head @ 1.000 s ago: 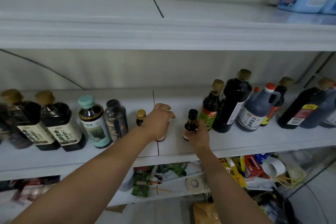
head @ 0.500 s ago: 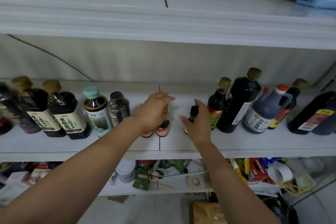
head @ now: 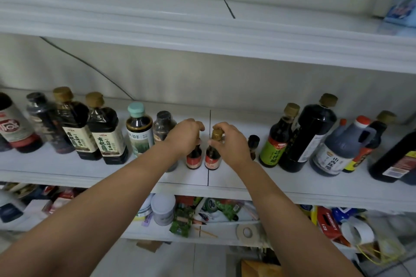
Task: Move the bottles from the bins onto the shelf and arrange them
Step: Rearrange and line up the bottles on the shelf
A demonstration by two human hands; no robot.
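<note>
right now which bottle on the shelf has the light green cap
The bottle with the pale label, beside the clear jar; other caps are brown, dark or red.

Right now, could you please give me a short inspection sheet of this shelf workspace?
Surface: white middle shelf, bottles in a row.
Job's things: left small bottle and right small bottle upright side by side by the seam; small dark bottle to their right; large dark bottles flanking.
Clutter: lower shelf holds white jar, tape roll, green packet.
Hands: left hand grips left small bottle's top; right hand pinches right small bottle's gold cap.
Cables: dark cable on back wall.
Surroundings: blue container on upper shelf.
</note>
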